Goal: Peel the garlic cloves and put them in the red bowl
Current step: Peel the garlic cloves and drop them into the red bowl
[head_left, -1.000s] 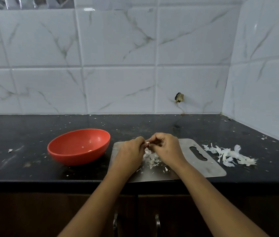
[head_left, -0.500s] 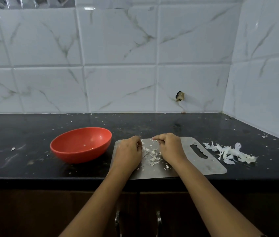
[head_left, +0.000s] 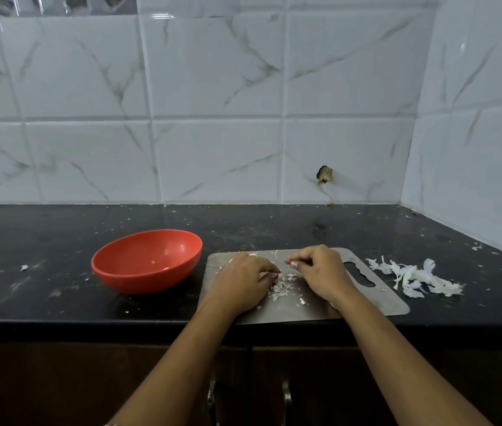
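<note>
Nearby, glossy red bowl (head_left: pixel 114 265) holds pale bits (head_left: pixel 166 268); left hand (head_left: pixel 242 282), right hand (head_left: pixel 320 272) curl, grip contents unclear.

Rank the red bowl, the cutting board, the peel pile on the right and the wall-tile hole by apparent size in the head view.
1. cutting board, largest
2. red bowl
3. peel pile, nearly the bowl's width but thinner
4. wall-tile hole, smallest, though farthest away
</note>
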`<state>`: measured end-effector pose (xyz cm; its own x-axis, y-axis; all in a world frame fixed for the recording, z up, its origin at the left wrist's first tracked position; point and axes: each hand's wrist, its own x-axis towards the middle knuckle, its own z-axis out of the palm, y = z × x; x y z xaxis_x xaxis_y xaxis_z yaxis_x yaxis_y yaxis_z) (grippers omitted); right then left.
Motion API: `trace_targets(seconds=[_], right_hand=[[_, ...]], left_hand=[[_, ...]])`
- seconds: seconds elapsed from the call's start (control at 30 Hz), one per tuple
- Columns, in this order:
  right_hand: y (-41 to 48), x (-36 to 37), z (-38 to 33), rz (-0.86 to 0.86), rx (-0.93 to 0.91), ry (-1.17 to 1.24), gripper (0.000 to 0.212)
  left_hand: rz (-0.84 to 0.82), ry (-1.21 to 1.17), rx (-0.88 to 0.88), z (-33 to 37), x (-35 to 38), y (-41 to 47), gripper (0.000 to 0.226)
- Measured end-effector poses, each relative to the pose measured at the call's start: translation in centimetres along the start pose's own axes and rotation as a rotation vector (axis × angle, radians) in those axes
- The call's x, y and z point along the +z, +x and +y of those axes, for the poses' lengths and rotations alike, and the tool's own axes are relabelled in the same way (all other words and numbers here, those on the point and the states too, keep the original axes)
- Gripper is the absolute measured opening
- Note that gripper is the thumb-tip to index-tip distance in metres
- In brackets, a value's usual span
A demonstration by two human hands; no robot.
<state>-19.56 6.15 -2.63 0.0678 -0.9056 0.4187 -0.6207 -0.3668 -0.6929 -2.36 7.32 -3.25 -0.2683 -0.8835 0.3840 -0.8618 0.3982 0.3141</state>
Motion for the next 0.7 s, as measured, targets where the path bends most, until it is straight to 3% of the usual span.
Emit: trace_targets(seconds=[0.17, 0.33, 0.53, 0.7], right_hand=[[0.1, -0.4, 0.3, 0.016, 0.048, -0.002, 0.009], [0.4, -0.6, 0.2, -0.033, 0.029, -0.111, 0.005], [1.2, -0.3, -1.0, -0.132, -0.065, -0.346, 0.025], [1.0, 0.1, -1.3, -0.131, -0.085, -0.440, 0.026]], left_hand=[[0.023, -0.042, -0.050, -0.2, 0.2, 0.1, 0.025], [0.046, -0.076, -0.032, -0.3, 0.2, 0.1, 0.040], [0.091, -0.070, -0.040, -0.1, 0.1, -0.2, 0.042], [0.113, -0.038, -0.038, 0.1, 0.2, -0.3, 0.038]])
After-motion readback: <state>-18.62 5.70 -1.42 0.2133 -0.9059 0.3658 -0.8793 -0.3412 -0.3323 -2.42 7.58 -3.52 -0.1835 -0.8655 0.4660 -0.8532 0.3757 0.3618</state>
